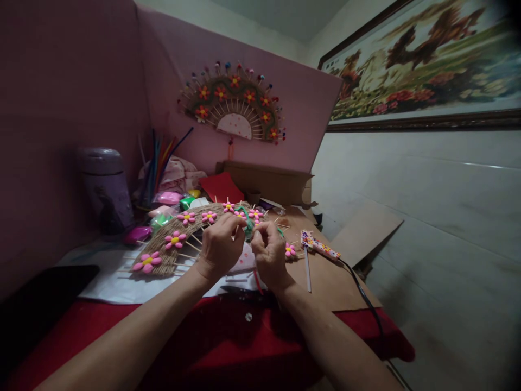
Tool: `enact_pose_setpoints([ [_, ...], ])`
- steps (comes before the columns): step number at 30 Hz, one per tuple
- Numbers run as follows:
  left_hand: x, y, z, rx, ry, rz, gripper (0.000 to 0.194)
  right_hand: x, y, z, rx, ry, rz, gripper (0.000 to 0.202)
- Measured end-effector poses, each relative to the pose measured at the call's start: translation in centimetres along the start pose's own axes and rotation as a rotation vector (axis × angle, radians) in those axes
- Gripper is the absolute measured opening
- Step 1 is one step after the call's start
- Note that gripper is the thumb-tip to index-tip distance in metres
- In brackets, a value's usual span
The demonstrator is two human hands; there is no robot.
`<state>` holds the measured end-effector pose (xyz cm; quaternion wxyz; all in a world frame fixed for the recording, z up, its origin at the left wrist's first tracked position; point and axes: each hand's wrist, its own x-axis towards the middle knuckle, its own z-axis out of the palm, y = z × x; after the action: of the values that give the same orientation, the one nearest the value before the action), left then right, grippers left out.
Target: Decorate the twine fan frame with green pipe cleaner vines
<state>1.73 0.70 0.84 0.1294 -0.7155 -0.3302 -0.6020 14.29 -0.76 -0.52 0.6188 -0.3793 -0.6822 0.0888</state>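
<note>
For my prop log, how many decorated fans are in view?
2: upper fan on the pink board; lower fan on the table, partly behind the left hand and right hand.

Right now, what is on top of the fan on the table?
Pink flowers and some green cord show on the fan. Whatever the left hand and right hand cover cannot be seen.

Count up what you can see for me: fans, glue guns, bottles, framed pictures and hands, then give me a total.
Fans: 2 (upper fan, lower fan)
Glue gun: 1
Bottle: 1
Framed picture: 1
Hands: 2 (left hand, right hand)
Total: 7
</note>
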Motion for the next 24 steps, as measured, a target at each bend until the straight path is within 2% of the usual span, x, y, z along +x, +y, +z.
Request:
enact_pose_setpoints([
  [6, -0.19, 0.41, -0.17, 0.149, -0.029, -0.034, 0.019, -0.11, 0.21, 0.05, -0.060, -0.001, -0.087, 0.006],
  [12, 0.09, 0.98, -0.78, 0.330, -0.057, -0.010, 0.019, -0.30, 0.48, 0.33, -0.133, 0.048, -0.048, 0.006],
  [16, 0.10, 0.74, -0.81, 0.203, -0.073, -0.011, 0.020, -0.28, 0.22, 0.39, -0.092, 0.036, -0.027, 0.006],
  [19, 0.01, 0.42, -0.66, 0.049, -0.083, -0.098, 0.015, -0.19, -0.13, 0.37, -0.051, 0.023, -0.017, 0.006],
  [22, 0.02, 0.23, -0.59, -0.011, -0.081, -0.189, 0.009, -0.12, -0.40, 0.35, -0.027, 0.006, -0.011, 0.008],
  [24, 0.15, 0.18, -0.61, -0.041, -0.116, -0.158, 0.007, -0.08, -0.47, 0.34, -0.029, 0.002, -0.010, 0.008],
])
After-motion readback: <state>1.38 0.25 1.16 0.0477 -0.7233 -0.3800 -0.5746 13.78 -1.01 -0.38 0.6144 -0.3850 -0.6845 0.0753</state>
